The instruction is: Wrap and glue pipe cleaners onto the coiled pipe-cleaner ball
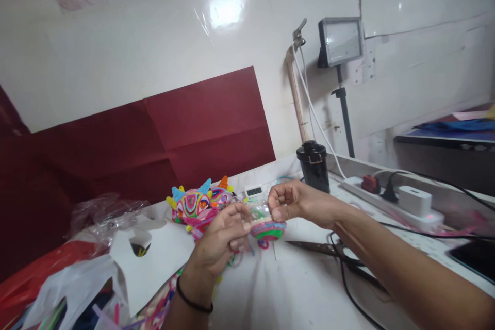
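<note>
Above the white table I hold a small piece [268,230] with fuzzy pink, green and blue bands, like chenille stems. Clear plastic shows along its upper side. My left hand [224,232], with a black band at the wrist, pinches its left edge. From the upper right, my right hand [296,202] pinches its top edge between thumb and fingers. A small pink loop hangs under the piece. Behind my left hand lie fuzzy, multicoloured animal-like heads [193,203] with blue, orange and yellow horns. Dark scissors [313,247] lie below my right forearm.
A white sheet with a hole [162,247] and plastic bags [73,283] lie at left. A small digital display [254,192] and a black lidded cup [315,167] stand behind. At right are a power strip [390,203], dark cables and a phone [474,258].
</note>
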